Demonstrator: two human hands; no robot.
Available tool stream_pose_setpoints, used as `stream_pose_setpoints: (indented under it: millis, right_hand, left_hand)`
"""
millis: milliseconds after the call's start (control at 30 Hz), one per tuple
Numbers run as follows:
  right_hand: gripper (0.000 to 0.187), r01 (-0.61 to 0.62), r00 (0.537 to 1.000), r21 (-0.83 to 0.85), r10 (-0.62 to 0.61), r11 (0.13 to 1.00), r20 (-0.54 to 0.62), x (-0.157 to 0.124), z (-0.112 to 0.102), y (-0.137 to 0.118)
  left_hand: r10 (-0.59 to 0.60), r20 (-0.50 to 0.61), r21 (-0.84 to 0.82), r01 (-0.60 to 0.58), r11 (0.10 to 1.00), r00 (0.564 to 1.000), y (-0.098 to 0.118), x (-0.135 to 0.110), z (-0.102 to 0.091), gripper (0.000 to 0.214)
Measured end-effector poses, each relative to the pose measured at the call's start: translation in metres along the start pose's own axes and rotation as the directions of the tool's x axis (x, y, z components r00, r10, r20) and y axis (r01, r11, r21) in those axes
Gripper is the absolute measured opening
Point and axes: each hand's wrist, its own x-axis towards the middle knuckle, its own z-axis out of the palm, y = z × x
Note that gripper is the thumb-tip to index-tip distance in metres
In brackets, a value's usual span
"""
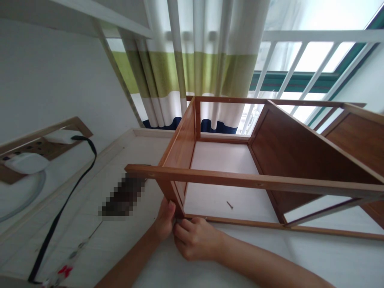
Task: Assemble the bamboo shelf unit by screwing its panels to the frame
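1 cam, head-worn. Faces forward and down over the wearer's left hand (164, 220) and right hand (199, 240), both close, lower centre, just above the bottom edge. Wooden frame (288, 160) also near, filling mid to right. Curtain (210, 72) and white railing (318, 36) sit farther back, up top. Wall (54, 80) runs along the left. Wide view.

A reddish-brown wooden shelf rack (261, 182) lies on its side before me on a white surface (330, 260), its flat shelf panels standing on edge between long slim rails, open gaps between them.
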Motion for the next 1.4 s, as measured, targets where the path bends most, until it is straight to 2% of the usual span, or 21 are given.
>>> stream_pose_setpoints:
  millis: [200,333,533,733,933,1133,1400]
  right_hand:
    - [0.011,-0.092,0.992,-0.044,0.095,0.995,0.077,-0.002,0.005,-0.001]
    - [0.01,-0.148,0.98,-0.073,0.156,0.986,0.12,-0.002,0.008,-0.002]
    - [0.01,-0.222,0.956,-0.124,0.241,0.967,0.167,0.001,0.001,-0.003]
    - [0.011,-0.371,0.889,-0.238,0.417,0.897,0.186,0.0,-0.003,-0.005]
    - [0.02,-0.537,0.777,-0.308,0.603,0.785,0.184,0.0,-0.004,0.004]
    - [0.044,-0.566,0.737,-0.293,0.632,0.77,0.238,0.005,-0.009,0.005]
    - [0.057,-0.611,0.688,-0.273,0.669,0.743,0.282,0.012,-0.007,0.008]
  left_hand:
    - [0.033,0.032,-0.11,-0.03,0.993,0.999,0.007,0.005,0.002,0.07]
    - [0.039,0.076,-0.15,-0.027,0.988,0.996,0.005,0.007,0.002,0.061]
    - [0.085,0.147,-0.198,-0.055,0.979,0.986,0.0,0.01,-0.001,0.049]
    - [0.13,0.19,-0.203,-0.091,0.975,0.973,-0.005,0.015,-0.005,0.047]
    - [0.15,0.164,-0.192,-0.118,0.974,0.975,-0.009,0.017,-0.003,0.06]
    - [0.144,0.137,-0.181,-0.118,0.976,0.98,-0.012,0.02,-0.002,0.063]
    - [0.159,0.135,-0.15,-0.139,0.979,0.978,-0.011,0.021,-0.001,0.064]
